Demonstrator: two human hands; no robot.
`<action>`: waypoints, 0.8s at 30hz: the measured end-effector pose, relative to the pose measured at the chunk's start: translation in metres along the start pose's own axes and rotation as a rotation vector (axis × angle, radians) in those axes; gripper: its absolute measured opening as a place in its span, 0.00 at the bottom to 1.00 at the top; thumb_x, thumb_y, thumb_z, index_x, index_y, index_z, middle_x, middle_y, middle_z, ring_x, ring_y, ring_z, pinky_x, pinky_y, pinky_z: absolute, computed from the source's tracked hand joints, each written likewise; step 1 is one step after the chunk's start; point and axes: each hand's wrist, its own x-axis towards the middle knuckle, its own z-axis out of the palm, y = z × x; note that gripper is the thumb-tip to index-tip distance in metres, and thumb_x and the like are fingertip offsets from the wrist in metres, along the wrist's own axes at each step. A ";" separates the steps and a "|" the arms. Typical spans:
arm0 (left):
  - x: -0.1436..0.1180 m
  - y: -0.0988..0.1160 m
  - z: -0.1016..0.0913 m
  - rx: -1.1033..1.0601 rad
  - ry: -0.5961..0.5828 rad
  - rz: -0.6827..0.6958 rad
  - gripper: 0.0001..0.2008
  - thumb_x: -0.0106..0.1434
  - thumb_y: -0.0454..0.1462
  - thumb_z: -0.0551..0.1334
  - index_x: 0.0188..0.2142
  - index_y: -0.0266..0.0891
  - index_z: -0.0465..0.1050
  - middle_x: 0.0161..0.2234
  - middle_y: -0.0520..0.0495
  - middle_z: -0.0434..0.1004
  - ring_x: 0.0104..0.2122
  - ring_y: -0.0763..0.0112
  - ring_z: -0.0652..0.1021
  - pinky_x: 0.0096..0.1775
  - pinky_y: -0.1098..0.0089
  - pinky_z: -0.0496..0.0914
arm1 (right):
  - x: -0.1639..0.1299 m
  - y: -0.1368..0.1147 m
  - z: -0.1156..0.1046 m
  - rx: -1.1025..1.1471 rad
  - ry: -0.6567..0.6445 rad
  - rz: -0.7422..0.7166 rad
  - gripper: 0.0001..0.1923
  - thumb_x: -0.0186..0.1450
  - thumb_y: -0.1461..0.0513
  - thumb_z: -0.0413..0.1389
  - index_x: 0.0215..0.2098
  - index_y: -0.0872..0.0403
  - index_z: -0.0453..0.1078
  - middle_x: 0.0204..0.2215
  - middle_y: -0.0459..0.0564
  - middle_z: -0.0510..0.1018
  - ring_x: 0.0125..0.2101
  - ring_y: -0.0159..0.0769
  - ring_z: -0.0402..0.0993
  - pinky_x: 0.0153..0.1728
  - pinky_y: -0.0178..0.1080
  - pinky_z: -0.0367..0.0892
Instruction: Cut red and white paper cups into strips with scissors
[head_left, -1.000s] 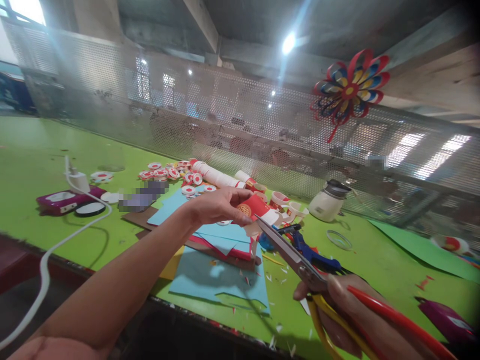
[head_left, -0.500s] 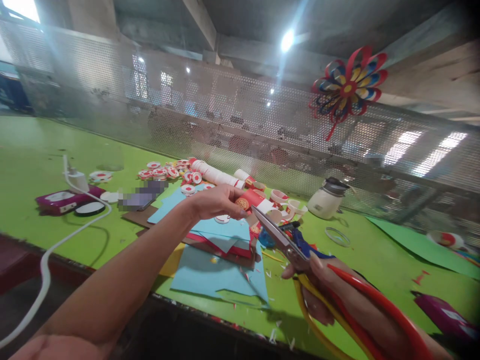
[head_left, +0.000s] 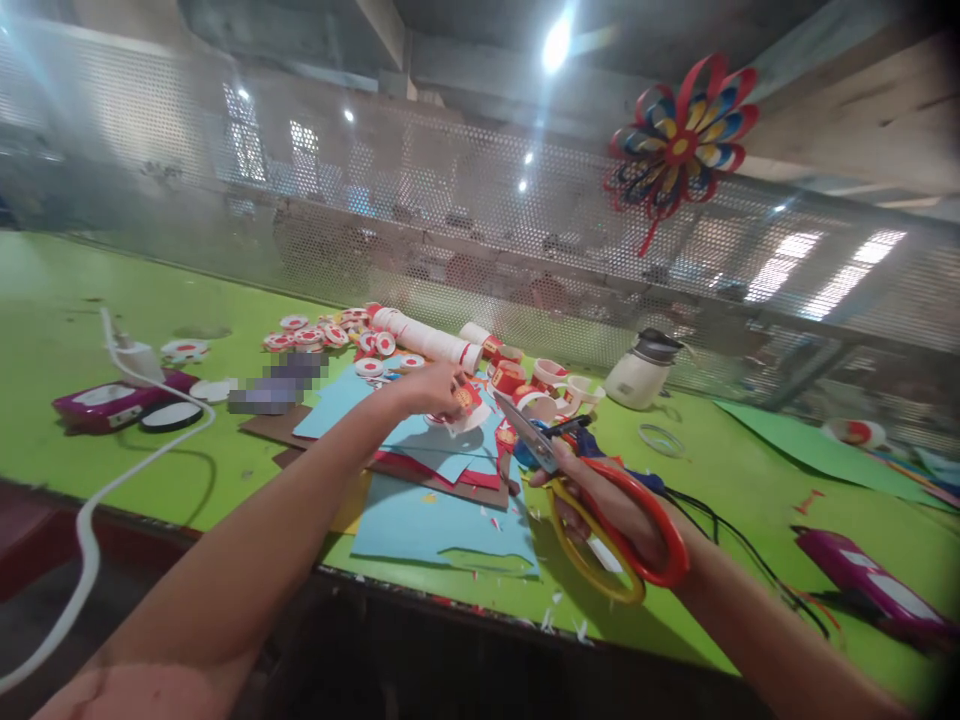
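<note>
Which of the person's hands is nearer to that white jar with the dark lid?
The right. The right hand, holding the scissors, is below and slightly left of the white jar; the left hand, pinching a red paper piece, is farther left.

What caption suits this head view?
Left hand pinches a red paper piece; right hand holds scissors over the green table.
</note>
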 end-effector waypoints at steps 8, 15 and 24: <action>0.016 -0.014 0.026 -0.152 0.226 -0.017 0.19 0.44 0.31 0.69 0.36 0.35 0.67 0.15 0.54 0.70 0.16 0.71 0.71 0.21 0.73 0.63 | 0.017 0.002 0.001 0.111 0.030 -0.125 0.24 0.62 0.43 0.50 0.33 0.55 0.70 0.10 0.38 0.64 0.12 0.25 0.59 0.16 0.31 0.58; 0.016 -0.006 0.027 -0.216 0.274 0.049 0.21 0.43 0.30 0.69 0.39 0.34 0.71 0.15 0.55 0.70 0.17 0.73 0.71 0.22 0.74 0.62 | 0.031 -0.020 0.016 0.160 0.004 -0.138 0.25 0.62 0.42 0.49 0.31 0.56 0.70 0.09 0.38 0.63 0.10 0.25 0.57 0.14 0.30 0.57; 0.005 0.004 0.024 -0.514 0.205 0.017 0.06 0.49 0.31 0.67 0.28 0.32 0.73 0.22 0.49 0.74 0.22 0.77 0.73 0.31 0.72 0.68 | 0.058 -0.002 0.021 0.192 -0.016 -0.009 0.24 0.65 0.45 0.46 0.25 0.56 0.67 0.09 0.39 0.63 0.09 0.23 0.56 0.12 0.28 0.54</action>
